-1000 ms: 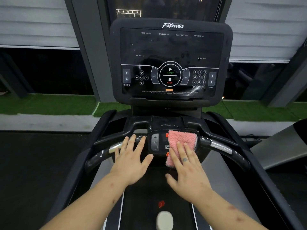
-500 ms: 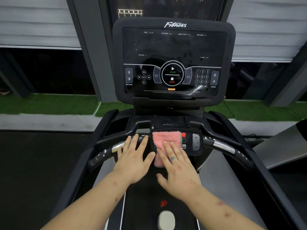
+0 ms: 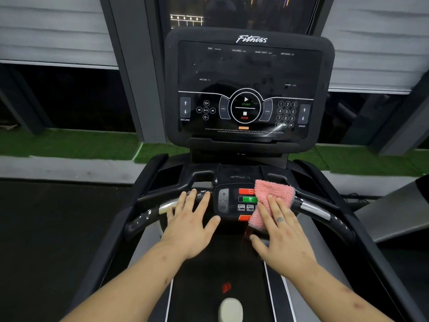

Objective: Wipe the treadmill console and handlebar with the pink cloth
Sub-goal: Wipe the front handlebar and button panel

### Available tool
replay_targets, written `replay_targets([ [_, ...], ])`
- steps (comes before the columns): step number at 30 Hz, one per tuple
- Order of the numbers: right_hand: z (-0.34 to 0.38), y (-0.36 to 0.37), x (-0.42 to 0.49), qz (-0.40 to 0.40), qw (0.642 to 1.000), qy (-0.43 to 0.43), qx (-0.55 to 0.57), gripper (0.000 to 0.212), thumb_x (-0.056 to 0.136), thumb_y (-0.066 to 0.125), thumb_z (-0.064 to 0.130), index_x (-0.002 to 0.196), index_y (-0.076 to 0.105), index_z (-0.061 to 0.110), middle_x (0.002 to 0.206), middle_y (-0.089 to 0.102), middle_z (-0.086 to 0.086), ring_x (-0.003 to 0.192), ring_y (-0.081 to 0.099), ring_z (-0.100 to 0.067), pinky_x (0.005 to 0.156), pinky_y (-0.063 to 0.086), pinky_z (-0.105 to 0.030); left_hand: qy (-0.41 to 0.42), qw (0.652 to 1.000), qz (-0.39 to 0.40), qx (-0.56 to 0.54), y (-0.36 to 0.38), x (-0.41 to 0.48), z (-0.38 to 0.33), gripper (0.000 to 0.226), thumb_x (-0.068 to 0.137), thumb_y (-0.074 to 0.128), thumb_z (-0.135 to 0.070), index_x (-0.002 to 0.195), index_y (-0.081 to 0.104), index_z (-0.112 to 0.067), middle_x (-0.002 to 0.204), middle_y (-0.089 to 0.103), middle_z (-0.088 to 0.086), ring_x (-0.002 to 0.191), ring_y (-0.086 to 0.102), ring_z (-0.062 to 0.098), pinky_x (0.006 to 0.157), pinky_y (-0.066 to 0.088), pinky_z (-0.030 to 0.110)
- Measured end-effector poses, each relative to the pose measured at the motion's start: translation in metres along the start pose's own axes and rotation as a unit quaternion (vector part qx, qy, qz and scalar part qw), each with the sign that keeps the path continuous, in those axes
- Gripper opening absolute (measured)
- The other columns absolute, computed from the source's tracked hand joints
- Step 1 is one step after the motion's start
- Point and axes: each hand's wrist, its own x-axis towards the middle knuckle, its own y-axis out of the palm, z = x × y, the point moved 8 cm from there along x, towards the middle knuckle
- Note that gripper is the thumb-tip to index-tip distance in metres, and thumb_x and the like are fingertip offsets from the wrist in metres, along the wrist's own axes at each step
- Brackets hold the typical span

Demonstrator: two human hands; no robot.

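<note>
The left grip [image 3: 190,226] is laid flat with straight fingers on the left handlebar [image 3: 148,214], nothing held. At the right edge of the middle panel [image 3: 229,205] the pink cloth [image 3: 271,194] is pressed under the straight fingers of the right grip [image 3: 285,238], and the buttons beneath are hidden. A pale object [image 3: 231,310] is cut off at the near edge of the belt [image 3: 209,270]. The console [image 3: 250,70] above is dark, and green turf [image 3: 69,145] is seen behind.

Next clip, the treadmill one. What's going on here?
A person's right hand presses the pink cloth flat against the right side of the small button panel on the handlebar, covering some of its buttons. The left hand lies with straight fingers on the handlebar, just left of the panel. Neither hand is on the big console above.
</note>
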Motion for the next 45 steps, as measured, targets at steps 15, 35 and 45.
replay_targets([
  [15, 0.002, 0.003, 0.003, 0.000, 1.000, 0.010, 0.000, 0.091, 0.092, 0.032, 0.073, 0.165, 0.004, 0.027, 0.173, -0.007, -0.003, 0.159, -0.013, -0.021, 0.129, 0.014, -0.049, 0.000, 1.000, -0.004, 0.001, -0.002, -0.001, -0.001, 0.075, 0.102, 0.026, -0.070, 0.163, -0.007, -0.043, 0.173, -0.012, -0.003, 0.157, -0.021, 0.020, 0.129, 0.003, 0.054],
  [35, 0.011, -0.007, 0.023, 0.003, 1.000, 0.000, 0.007, 0.088, 0.094, 0.029, 0.072, 0.164, -0.009, 0.034, 0.172, -0.019, 0.003, 0.156, -0.023, -0.018, 0.130, 0.008, -0.048, 0.000, 1.000, -0.013, 0.009, 0.002, 0.001, 0.000, 0.076, 0.100, 0.024, -0.073, 0.163, -0.006, -0.043, 0.174, -0.010, -0.003, 0.158, -0.020, 0.021, 0.129, 0.003, 0.054],
  [45, 0.011, 0.016, -0.015, 0.014, 1.000, 0.004, 0.016, 0.089, 0.093, 0.035, 0.069, 0.166, -0.001, 0.030, 0.172, -0.015, -0.001, 0.158, -0.020, -0.020, 0.129, 0.013, -0.049, 0.002, 1.000, -0.014, 0.016, 0.001, 0.001, 0.000, 0.076, 0.100, 0.024, -0.072, 0.163, -0.007, -0.043, 0.173, -0.012, -0.003, 0.158, -0.020, 0.021, 0.129, 0.003, 0.053],
])
